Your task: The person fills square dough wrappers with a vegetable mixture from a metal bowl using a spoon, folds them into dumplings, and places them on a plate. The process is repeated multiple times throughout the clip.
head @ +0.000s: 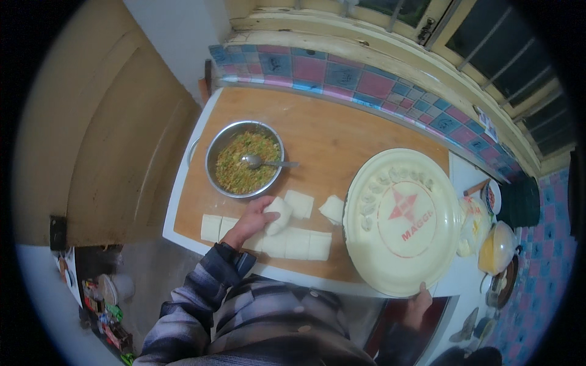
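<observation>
My left hand [255,217] holds a piece of white dough wrapper [278,215] between thumb and fingers, above a row of square dough wrappers [296,243] on the wooden board. My right hand [418,302] grips the near rim of a large round cream tray [366,270], which bears a red star and writing. Several small folded dumplings [368,199] line the tray's far and left inner edge. A single square wrapper [300,204] lies just right of my left hand. Another loose wrapper [331,209] lies partly hidden by the tray's left rim.
A steel bowl [208,170] of chopped filling [236,176] stands at the back left, with a metal spoon [253,161] in it. Beneath is a wooden board [320,123] on a white table. Plastic bags [474,224] and a covered yellow container [494,251] crowd the right side. A tiled wall borders the back.
</observation>
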A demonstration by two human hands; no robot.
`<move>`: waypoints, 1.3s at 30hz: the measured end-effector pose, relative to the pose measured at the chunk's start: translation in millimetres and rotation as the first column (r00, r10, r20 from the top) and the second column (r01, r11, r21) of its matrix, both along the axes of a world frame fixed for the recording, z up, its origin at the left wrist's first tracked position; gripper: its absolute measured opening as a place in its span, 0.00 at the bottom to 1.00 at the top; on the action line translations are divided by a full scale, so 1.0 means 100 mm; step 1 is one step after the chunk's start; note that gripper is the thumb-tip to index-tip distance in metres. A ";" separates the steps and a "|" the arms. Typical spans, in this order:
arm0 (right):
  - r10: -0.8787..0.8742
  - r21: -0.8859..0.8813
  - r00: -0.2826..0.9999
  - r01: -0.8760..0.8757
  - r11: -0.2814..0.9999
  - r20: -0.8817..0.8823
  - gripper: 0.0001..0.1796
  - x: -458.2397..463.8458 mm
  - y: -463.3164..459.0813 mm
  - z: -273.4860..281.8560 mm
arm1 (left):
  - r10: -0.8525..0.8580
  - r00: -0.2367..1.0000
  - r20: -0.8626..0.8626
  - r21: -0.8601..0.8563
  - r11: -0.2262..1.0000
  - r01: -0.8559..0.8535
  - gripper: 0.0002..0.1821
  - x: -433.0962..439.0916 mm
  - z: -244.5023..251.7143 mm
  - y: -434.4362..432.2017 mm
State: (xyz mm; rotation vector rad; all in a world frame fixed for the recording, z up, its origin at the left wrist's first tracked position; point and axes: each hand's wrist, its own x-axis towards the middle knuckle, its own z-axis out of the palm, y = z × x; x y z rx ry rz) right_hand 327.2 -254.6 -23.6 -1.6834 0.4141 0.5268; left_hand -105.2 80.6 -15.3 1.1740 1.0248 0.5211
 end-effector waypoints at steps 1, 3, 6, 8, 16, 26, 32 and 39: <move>-0.017 0.028 1.000 0.018 0.999 -0.011 0.19 -0.07 -0.03 0.01 | -0.037 0.995 -0.091 0.077 0.996 0.044 0.20 0.00 -0.05 0.05; -0.078 0.104 0.996 0.081 0.991 -0.034 0.23 -0.22 -0.07 0.04 | -0.048 0.924 -0.380 0.361 0.912 0.196 0.19 -0.03 -0.09 0.09; -0.162 0.111 0.986 0.165 0.980 -0.029 0.22 -0.40 -0.08 0.07 | 0.139 0.681 -0.719 0.575 0.671 0.469 0.16 0.02 -0.04 0.02; -0.231 0.151 0.972 0.235 0.960 -0.041 0.21 -0.51 -0.04 0.08 | 0.248 0.587 -0.771 0.618 0.518 0.592 0.13 0.15 0.05 -0.10; -0.237 -0.023 0.972 0.237 0.971 0.001 0.11 -0.75 0.25 0.08 | -0.262 0.812 -0.521 0.713 0.390 0.583 0.21 1.40 0.07 0.08; -0.252 0.143 0.967 0.244 0.959 0.041 0.06 -1.07 0.78 0.10 | -0.282 0.536 -0.795 0.429 0.363 0.827 0.20 1.69 0.29 0.13; -0.159 0.138 0.985 0.149 0.979 0.067 0.08 -1.14 0.81 0.12 | -0.276 0.760 -0.588 0.416 0.703 0.577 0.20 1.43 0.29 0.09; 0.136 0.099 0.974 -0.155 0.983 0.183 0.16 -1.21 0.62 0.05 | 0.129 0.798 -0.588 0.554 0.783 0.283 0.20 1.18 -0.04 0.58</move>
